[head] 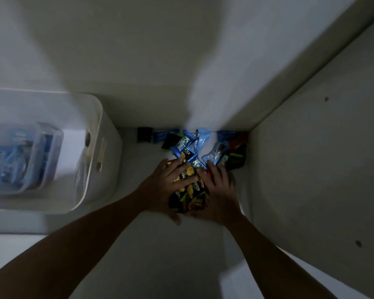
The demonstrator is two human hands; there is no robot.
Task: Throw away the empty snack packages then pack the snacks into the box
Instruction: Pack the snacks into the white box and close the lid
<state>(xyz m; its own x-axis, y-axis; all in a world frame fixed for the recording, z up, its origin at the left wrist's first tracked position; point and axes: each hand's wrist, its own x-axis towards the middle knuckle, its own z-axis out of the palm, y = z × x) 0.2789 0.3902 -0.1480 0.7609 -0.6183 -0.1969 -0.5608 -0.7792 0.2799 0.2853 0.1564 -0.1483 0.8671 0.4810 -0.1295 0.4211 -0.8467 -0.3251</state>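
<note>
A heap of snack packets, blue ones and black ones, lies on a white shelf against the back right corner. My left hand and my right hand press from both sides on a bunch of black Nextar snack packets at the front of the heap. A white box stands to the left. Inside it sits a clear plastic container with blue packets in it.
A white side wall closes the shelf on the right, with two small holes in it. The back wall rises behind the heap. One black packet lies apart at the back left of the heap.
</note>
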